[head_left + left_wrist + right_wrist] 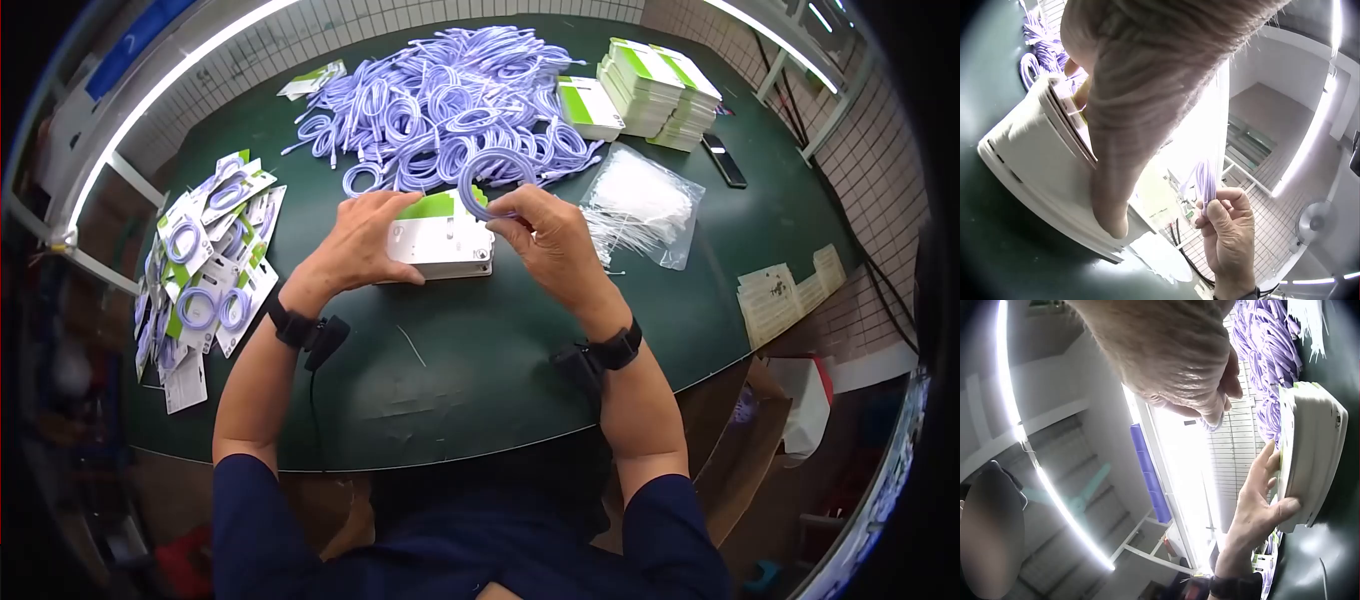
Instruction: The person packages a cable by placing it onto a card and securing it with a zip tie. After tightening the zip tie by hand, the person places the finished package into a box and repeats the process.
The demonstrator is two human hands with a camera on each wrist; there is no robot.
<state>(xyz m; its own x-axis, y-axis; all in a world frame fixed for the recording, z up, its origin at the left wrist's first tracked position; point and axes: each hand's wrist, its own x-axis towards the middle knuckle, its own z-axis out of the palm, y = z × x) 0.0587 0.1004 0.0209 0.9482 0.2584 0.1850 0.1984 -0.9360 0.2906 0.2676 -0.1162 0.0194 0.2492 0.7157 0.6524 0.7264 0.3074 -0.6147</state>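
My right hand (552, 240) pinches a coiled lavender cable (468, 190) between thumb and fingers, raised over the right end of a stack of white and green packaging cards (440, 245). The coil's loop stands up from the fingertips; the left wrist view also shows the bundled cable (1205, 178) in that hand. My left hand (360, 240) holds the left end of the stack, thumb along the near side and fingers on the far side. In the right wrist view the stack's layered edges (1310, 450) show beside the left hand (1252, 509).
Behind the stack lies a large heap of lavender cables (440, 110). Carded cables (205, 260) pile up at left. More card stacks (660, 85), a phone (724, 160) and a clear bag of white ties (645, 205) are at right. One loose tie (411, 346) lies nearer.
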